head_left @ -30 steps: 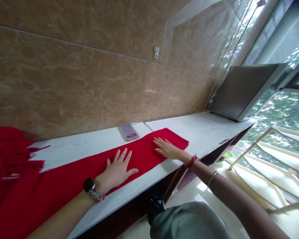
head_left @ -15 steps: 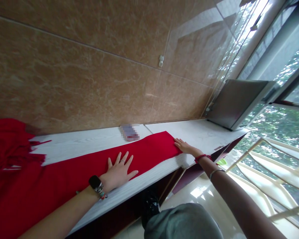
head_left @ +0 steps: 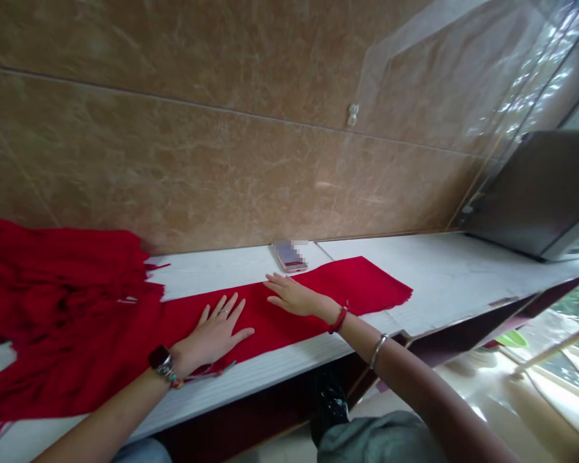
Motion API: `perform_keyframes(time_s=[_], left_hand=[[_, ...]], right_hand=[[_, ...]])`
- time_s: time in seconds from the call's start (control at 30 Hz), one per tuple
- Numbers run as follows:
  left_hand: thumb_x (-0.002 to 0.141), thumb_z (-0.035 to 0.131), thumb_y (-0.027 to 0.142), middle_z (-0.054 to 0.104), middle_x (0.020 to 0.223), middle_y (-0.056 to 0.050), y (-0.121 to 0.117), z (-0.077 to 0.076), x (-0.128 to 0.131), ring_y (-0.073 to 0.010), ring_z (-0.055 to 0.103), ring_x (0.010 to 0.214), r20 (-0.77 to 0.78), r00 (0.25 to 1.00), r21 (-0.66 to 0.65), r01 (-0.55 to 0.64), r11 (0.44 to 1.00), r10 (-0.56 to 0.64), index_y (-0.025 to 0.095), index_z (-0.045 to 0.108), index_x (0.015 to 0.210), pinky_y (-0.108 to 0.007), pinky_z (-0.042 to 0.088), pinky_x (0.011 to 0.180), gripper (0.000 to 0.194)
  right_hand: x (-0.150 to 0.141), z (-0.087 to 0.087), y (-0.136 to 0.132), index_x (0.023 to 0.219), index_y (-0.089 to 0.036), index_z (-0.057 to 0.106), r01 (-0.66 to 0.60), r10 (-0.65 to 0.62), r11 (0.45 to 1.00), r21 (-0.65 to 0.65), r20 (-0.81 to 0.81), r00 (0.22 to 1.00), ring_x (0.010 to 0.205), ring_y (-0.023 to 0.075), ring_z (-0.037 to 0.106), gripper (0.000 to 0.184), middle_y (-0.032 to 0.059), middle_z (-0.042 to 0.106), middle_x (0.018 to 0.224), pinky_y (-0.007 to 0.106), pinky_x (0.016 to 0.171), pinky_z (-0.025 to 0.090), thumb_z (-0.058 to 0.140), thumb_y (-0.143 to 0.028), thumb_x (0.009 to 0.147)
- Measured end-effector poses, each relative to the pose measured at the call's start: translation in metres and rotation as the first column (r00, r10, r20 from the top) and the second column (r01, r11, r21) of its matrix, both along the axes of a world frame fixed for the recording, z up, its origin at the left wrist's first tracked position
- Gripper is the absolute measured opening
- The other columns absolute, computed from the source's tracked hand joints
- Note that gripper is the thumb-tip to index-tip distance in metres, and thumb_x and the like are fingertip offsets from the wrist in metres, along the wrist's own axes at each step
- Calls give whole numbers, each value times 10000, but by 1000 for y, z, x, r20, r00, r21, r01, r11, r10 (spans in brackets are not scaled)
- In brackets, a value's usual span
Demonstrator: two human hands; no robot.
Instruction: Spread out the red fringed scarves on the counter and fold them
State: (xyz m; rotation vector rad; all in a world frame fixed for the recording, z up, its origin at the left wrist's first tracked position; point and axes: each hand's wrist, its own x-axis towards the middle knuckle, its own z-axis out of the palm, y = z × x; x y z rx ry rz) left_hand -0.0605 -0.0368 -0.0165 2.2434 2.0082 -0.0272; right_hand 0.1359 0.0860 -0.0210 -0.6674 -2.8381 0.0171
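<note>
A long strip of red cloth lies flat along the white counter, its right end cut at a slant. My left hand rests on the strip with its fingers spread. Farther right, my right hand lies across the cloth, palm down, fingers stretched toward the wall. Neither hand grips anything. Beside my left wrist, a thin tool lies at the counter's front edge, partly hidden. At the left, a bunched heap of red fabric with frayed edges joins or overlaps the strip; I cannot tell which.
A phone lies behind the strip, near the brown tiled wall. A dark box-shaped appliance stands on the counter's far right. Open shelf space lies below the counter. A light-coloured rack stands at the right.
My right hand has moved left from the strip's right end to its middle. My left hand still lies flat on the cloth. The view has turned left, showing more of the red heap.
</note>
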Motion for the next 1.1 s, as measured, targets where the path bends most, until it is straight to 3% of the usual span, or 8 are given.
perform_keyframes(time_s=[0.13,0.23,0.33,0.47,0.57,0.8,0.97,1.1], left_hand=[[846,245,561,143,1459,-103,-18,-4,-29,-255,94,1338,-26,998,35,-53,998,54,151,213,1390,-454,161,1043,682],[858,274,521,172,1459,-105,-30,-3,-37,-255,125,1333,-63,996,65,-63,996,67,157,251,1380,-430,183,1044,637],[844,366,496,231,1445,-89,-41,3,-34,-255,185,1316,-64,997,92,55,994,-49,194,336,1347,-388,203,1050,588],[834,428,457,451,1295,-60,-48,17,-19,-235,406,1183,-31,972,39,235,971,-234,240,473,1253,-334,298,1007,475],[843,420,268,525,1184,-70,-48,25,-10,-226,495,1069,-108,951,-13,291,957,-290,236,501,1221,-324,398,906,388],[715,355,-48,532,1142,-87,-38,29,-5,-205,527,1008,-276,858,11,454,891,-434,226,434,1250,-296,458,770,606],[764,422,39,589,1044,-76,-26,31,4,-200,576,901,-263,884,69,417,906,-387,190,464,1184,-293,474,721,448],[840,436,132,618,942,-70,-23,33,7,-198,600,839,-272,899,87,377,922,-342,171,519,1065,-293,477,682,242]], right_hand=[[-15,-15,-10,1346,-113,319,-40,42,996,-74,24,999,1304,232,223,549,143,308,1403,449,1048,222,263,-446,913],[-13,-15,-14,1341,-128,333,-37,38,996,-82,7,999,1300,232,236,524,134,325,1396,452,1047,221,293,-424,911],[-8,-8,-21,1322,-106,368,-51,49,996,-73,-29,998,1284,231,275,488,149,355,1377,427,1045,243,332,-360,907],[6,1,-42,1285,-107,426,-140,135,984,-113,-53,989,1244,206,350,457,138,400,1349,355,1026,307,407,-315,878],[21,1,-59,1263,-138,457,-188,177,971,-147,-83,981,1204,188,405,436,115,463,1301,338,1005,346,448,-310,863],[38,-3,-69,1152,-119,548,-274,264,961,-37,-168,950,1039,198,535,332,127,588,1116,338,899,448,483,-200,836],[34,4,-65,1135,-124,540,-240,249,968,77,-142,958,894,192,585,330,107,628,991,323,780,486,458,-92,817],[31,7,-65,957,-127,593,-155,169,983,95,-156,973,772,175,578,167,83,617,852,277,671,471,501,-123,818]])
